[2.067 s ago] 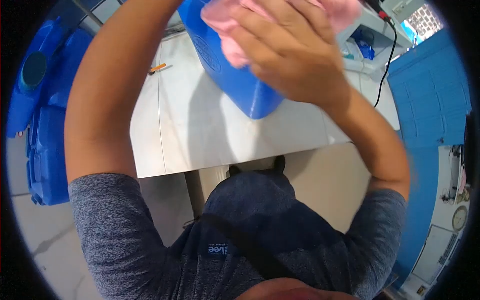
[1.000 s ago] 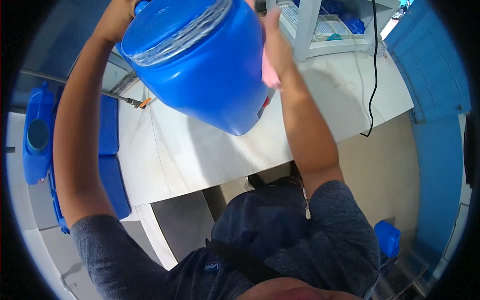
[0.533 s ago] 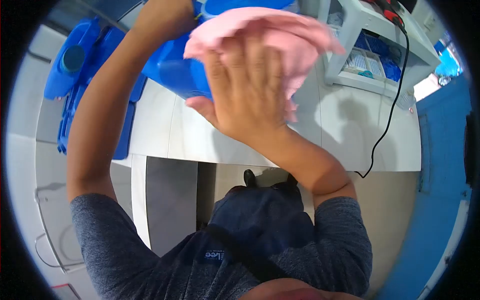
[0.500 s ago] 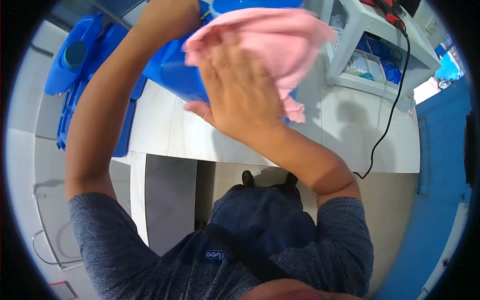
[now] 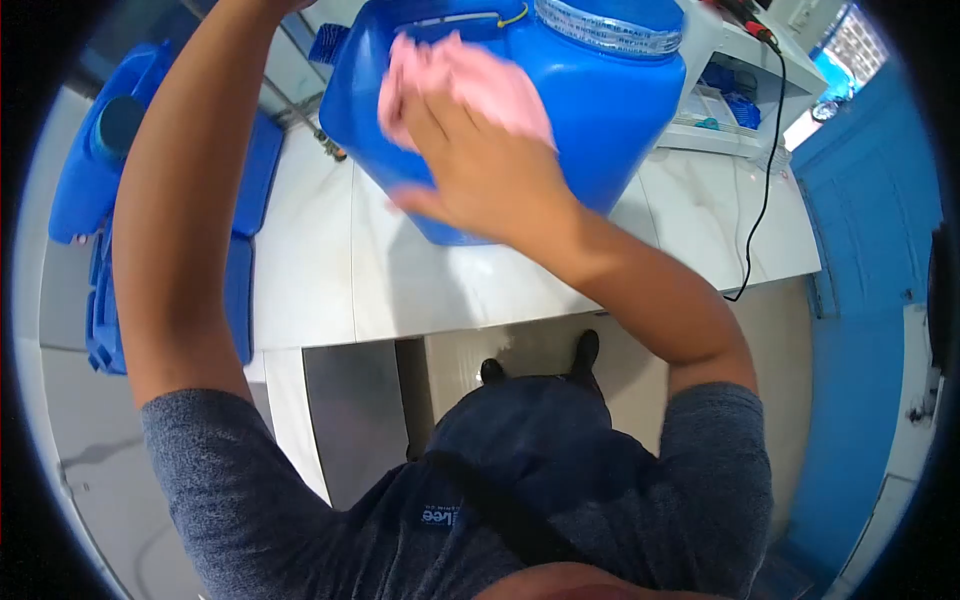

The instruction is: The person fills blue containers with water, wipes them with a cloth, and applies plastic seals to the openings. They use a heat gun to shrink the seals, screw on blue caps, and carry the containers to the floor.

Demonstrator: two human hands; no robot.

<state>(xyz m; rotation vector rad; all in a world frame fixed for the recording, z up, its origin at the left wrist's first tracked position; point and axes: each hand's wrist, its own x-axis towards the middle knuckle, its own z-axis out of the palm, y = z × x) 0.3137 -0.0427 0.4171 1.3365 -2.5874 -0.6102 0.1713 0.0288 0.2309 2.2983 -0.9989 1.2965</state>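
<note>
A large blue plastic jerrycan (image 5: 610,120) stands on the white counter, with a round screw cap (image 5: 625,12) sealed by a printed band. My right hand (image 5: 485,165) presses a bunched pink cloth (image 5: 470,85) against the can's upper left side; the fingers are blurred and lie over the cloth. The raised left arm reaches past the can's left side. Only a sliver of my left hand (image 5: 290,4) shows at the top edge, its fingers cut off by the frame.
More blue jerrycans (image 5: 75,170) lie at the left. A white shelf unit (image 5: 715,135) stands on the counter (image 5: 310,250) at the back right, with a black cable (image 5: 768,190) hanging over the front edge. A blue door (image 5: 870,290) is at the right.
My right hand has moved the cloth left on the can and bunched it up; it was spread wider before. The left hand has gone up and left from the can, mostly out of view.
</note>
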